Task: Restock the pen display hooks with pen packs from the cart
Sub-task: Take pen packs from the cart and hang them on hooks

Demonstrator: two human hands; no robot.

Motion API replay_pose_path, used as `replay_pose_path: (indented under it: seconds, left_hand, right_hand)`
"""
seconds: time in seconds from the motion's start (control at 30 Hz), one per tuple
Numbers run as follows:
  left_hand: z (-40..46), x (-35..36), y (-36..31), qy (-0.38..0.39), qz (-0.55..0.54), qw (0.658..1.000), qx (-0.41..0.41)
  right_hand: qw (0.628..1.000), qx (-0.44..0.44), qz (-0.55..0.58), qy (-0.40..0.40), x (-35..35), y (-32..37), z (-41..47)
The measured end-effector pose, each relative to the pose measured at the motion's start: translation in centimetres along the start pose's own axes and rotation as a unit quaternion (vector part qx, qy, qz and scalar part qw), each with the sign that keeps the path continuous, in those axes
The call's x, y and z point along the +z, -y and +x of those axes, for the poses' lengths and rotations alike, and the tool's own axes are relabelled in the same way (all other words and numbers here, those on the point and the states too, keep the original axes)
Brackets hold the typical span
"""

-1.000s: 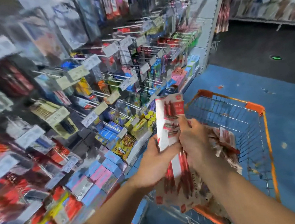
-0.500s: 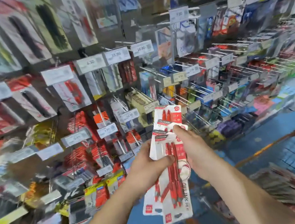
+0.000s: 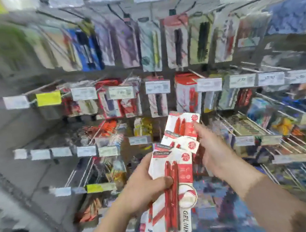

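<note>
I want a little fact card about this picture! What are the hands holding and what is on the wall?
place: shop display wall of hooks with hanging pen packs
left hand: grips a fanned stack of red pen packs, thumb on the front pack
right hand: pulling the top pack off the stack
pack colour: red and white, red pens inside
price tags: white, some yellow, too blurry to read
cart: out of view
</note>
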State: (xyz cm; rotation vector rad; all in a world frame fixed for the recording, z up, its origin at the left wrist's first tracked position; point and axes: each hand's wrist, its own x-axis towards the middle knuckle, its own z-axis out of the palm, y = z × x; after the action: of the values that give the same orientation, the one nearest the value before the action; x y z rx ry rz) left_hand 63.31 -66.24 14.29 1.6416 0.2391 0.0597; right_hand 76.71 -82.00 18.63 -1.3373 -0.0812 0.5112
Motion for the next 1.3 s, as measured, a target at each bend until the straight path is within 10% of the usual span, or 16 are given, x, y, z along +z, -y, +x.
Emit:
replay_pose_path:
  seconds: [0.5, 0.8, 1.3]
  left_hand:
    - [-5.0, -20.9, 1.8, -0.112, -0.100, 0.988, 0.023]
    - [-1.9, -24.9, 3.4, -0.249, -0.191, 0.949, 0.031]
    - [7.2, -25.2, 1.9, -0.200, -0.212, 0.957, -0.001]
  right_hand:
    - [0.997, -0.041, -0.031, 0.053, 22.3, -2.6, 5.2]
    - [0.984, 0.012, 0.175, -0.027, 24.2, -5.7, 9.7]
    - [0.973, 0.126, 0.183, 0.068, 22.0, -9.4, 14.0]
